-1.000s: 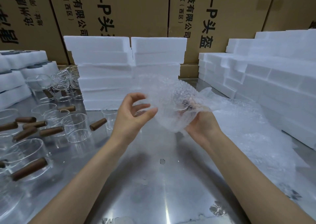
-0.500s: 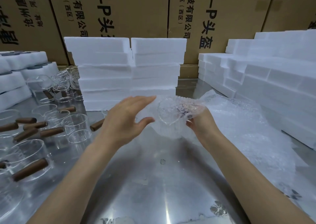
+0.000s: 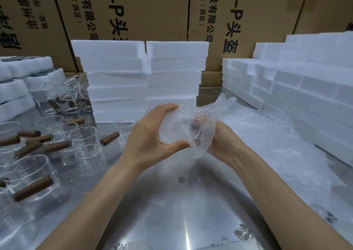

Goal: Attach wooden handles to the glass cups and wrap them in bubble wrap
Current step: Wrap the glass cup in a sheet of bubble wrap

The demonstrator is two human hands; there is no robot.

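Note:
A glass cup wrapped in bubble wrap (image 3: pixel 188 130) is held above the metal table (image 3: pixel 172 202) between both hands. My left hand (image 3: pixel 149 137) curls around its left side, thumb under and fingers over the top. My right hand (image 3: pixel 223 140) grips its right side, partly hidden behind the wrap. A loose flap of the wrap (image 3: pixel 225 104) sticks up to the right. The cup's handle is hidden inside the wrap. Several bare glass cups with wooden handles (image 3: pixel 57 146) lie at the left.
A pile of bubble wrap sheets (image 3: pixel 277 144) lies at the right. White foam blocks (image 3: pixel 141 77) are stacked behind, with more foam (image 3: pixel 305 87) at the right and foam trays (image 3: pixel 17 89) at the left. Cardboard boxes (image 3: pixel 133 10) form the back wall. One glass cup (image 3: pixel 125 129) stands just behind my left hand.
My left hand has moved right from an open pose and closed around the wrapped cup. The bubble wrap is drawn tighter, and the bundle has come lower.

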